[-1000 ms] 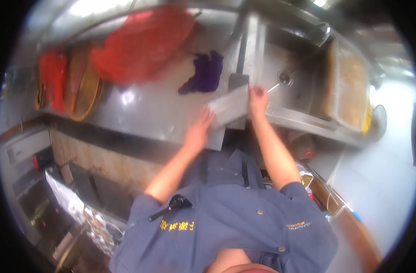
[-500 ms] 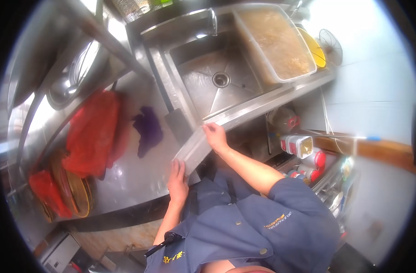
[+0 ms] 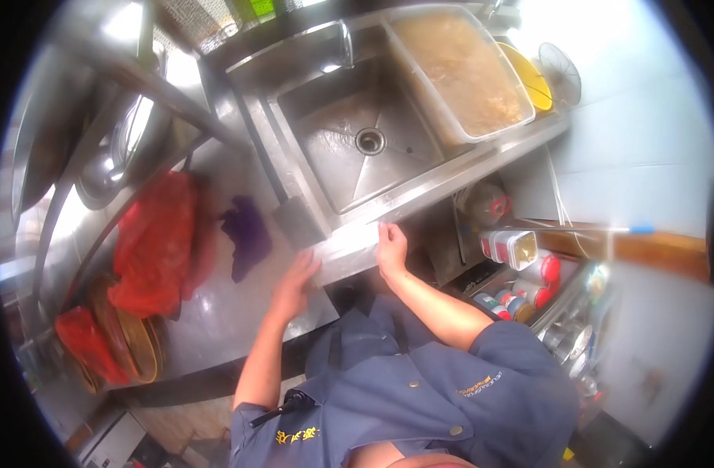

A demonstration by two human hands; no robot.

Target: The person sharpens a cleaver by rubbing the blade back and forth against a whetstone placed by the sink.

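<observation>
A pale, shiny, flat oblong piece [image 3: 346, 254] spans the space between my hands, just in front of the sink's near edge. Its kind I cannot make out. My right hand [image 3: 391, 251] is closed on its right end, thumb and fingers pressed together at the upper corner. At the left end is my left hand [image 3: 295, 279], its fingers stretched out along the edge and smeared by motion; they do not look wrapped round it. Beyond the piece lies the steel sink [image 3: 326, 168] with a drain in its floor.
A large clear tub [image 3: 460, 74] of cloudy brownish contents stands at the sink's right. On the left counter lie a purple cloth [image 3: 246, 238] and a red mesh bag [image 3: 156, 242]. Lidded jars [image 3: 529, 292] and a small tub [image 3: 515, 248] sit on a low shelf at right.
The shiny piece has turned from a steep slant to nearly level. My right hand has moved right and slightly down with its end; my left hand has shifted slightly up and left.
</observation>
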